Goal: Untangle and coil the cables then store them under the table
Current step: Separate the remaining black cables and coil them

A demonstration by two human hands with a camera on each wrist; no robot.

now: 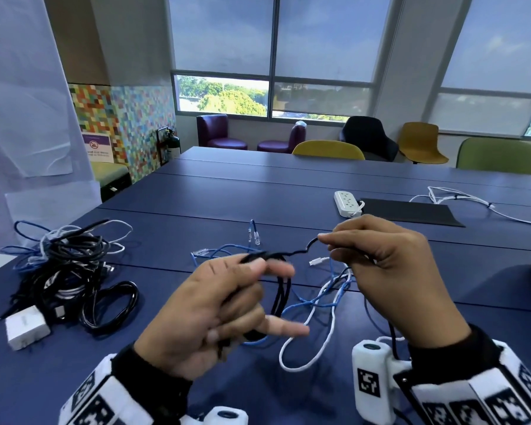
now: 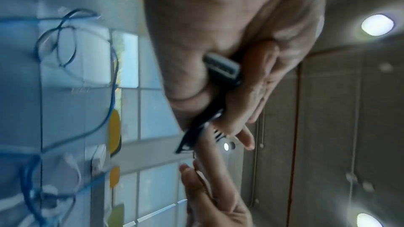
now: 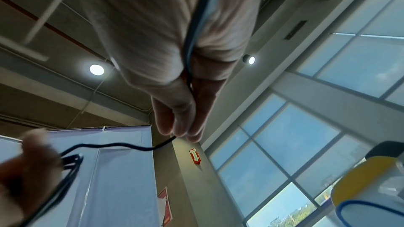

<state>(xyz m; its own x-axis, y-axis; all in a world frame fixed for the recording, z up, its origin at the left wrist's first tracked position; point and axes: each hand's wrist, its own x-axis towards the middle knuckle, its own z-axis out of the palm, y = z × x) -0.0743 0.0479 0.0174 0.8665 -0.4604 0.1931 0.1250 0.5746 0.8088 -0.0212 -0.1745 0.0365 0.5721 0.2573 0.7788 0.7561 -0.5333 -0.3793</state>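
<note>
A thin black cable (image 1: 292, 255) stretches between my two hands above the blue table (image 1: 196, 197). My left hand (image 1: 227, 289) holds several loops of it, pinched between thumb and fingers; the left wrist view shows the loops (image 2: 196, 132) and a black plug (image 2: 223, 68) in the palm. My right hand (image 1: 377, 259) pinches the cable's free run at the fingertips (image 3: 181, 132), and the cable (image 3: 192, 40) trails down past the wrist. Blue and white cables (image 1: 322, 299) lie tangled on the table under both hands.
A heap of black, white and blue cables (image 1: 65, 265) with a white adapter (image 1: 25, 328) lies at the left. A white power strip (image 1: 347, 204), a black mat (image 1: 411, 211) and a white cable (image 1: 460, 199) sit further back. Chairs line the table's far side.
</note>
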